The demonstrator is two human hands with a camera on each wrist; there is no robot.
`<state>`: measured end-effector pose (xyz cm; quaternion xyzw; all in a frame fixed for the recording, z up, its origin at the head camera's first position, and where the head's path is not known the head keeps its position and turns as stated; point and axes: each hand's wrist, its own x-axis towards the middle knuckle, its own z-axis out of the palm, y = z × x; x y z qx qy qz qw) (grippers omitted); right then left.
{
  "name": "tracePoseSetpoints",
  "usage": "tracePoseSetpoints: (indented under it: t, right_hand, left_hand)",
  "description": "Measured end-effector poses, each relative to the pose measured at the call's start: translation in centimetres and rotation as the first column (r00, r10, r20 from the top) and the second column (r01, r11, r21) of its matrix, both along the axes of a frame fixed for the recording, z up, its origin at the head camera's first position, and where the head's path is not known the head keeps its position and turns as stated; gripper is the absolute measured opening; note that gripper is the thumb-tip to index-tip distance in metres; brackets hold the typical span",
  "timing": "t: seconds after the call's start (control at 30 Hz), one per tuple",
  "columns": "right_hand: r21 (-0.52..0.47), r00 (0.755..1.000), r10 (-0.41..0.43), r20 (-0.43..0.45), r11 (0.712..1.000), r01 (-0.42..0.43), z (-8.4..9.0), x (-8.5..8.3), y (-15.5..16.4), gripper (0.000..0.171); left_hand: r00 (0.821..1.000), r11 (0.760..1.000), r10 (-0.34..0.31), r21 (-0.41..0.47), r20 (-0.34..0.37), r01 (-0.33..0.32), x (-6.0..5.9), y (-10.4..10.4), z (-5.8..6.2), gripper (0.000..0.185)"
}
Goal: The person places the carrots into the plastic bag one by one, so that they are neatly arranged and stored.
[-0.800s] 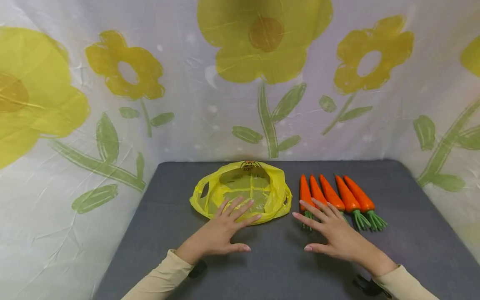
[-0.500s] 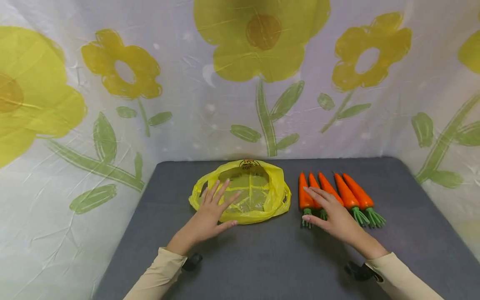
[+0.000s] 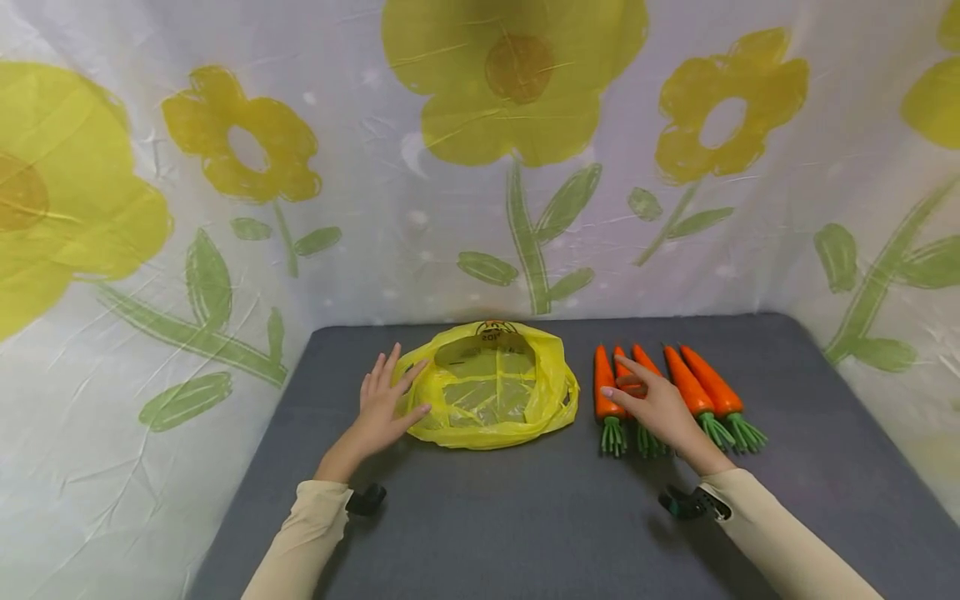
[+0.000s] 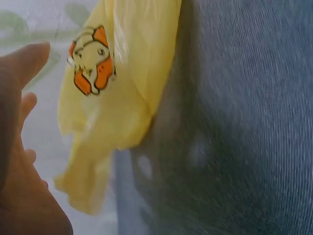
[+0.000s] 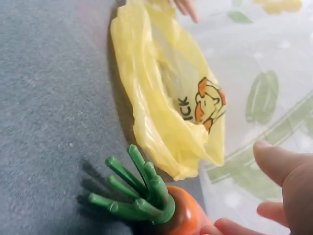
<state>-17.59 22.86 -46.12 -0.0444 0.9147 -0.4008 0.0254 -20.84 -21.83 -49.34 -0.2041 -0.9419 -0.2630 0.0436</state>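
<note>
Nearest to us, two cream sleeves (image 3: 307, 533) reach out over the grey table (image 3: 525, 533), and we take the yellow plastic bag (image 3: 491, 387) lying open at the middle of that table as our landmark. The left hand (image 3: 382, 404) lies at the bag's left edge, fingers straight and spread, its fingertips touching the crumpled rim and gripping nothing; the left wrist view shows the same yellow film beside the palm, with an orange cartoon print (image 4: 90, 61) on it. To the right of the bag, the right hand (image 3: 648, 404) rests over a row of five orange toy carrots (image 3: 693, 387) with green stalks, fingers loosely extended across the second carrot, thumb and forefinger apart; we cannot tell whether it has any hold on a carrot. The leftmost carrot (image 3: 606, 392) lies just beside the bag, apart from it. Beyond the bag hangs a white backdrop (image 3: 420, 225) printed with yellow flowers.
</note>
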Motion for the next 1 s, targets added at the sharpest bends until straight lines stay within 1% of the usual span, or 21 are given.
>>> tracePoseSetpoints:
  t: [0.13,0.23,0.3,0.53,0.73,1.0]
  right_hand:
    - [0.010,0.999,-0.019,0.044,1.000,0.019,-0.2,-0.9,-0.4,0.079]
    - [0.025,0.997,-0.035,0.063,0.999,0.033,0.0,-1.3,-0.7,0.080]
    - [0.036,0.996,-0.043,0.076,0.999,0.040,0.1,-1.4,-0.9,0.080]
    - [0.073,0.996,-0.049,0.068,0.996,0.045,0.0,-1.8,-1.1,0.079]
    - [0.103,0.998,-0.039,0.051,0.994,0.033,-0.2,-1.8,-1.1,0.075]
    - [0.128,0.998,-0.017,0.065,0.992,0.009,0.2,-1.7,-1.4,0.068]
  left_hand:
    - [0.998,0.999,0.022,0.043,0.061,-0.024,-0.6,-0.9,-0.9,0.071]
    - [0.994,0.996,0.030,0.077,0.108,-0.038,-0.8,-1.2,-1.3,0.070]
    - [0.992,0.995,0.028,0.095,0.126,-0.040,-0.8,-1.3,-1.5,0.071]
    - [0.995,0.995,0.001,0.102,0.104,-0.012,-0.9,-1.3,-1.6,0.072]
    - [0.995,0.996,-0.005,0.084,0.104,-0.004,-0.9,-1.0,-1.4,0.072]
    - [0.993,0.997,-0.005,0.078,0.118,-0.004,-0.9,-1.0,-1.2,0.072]
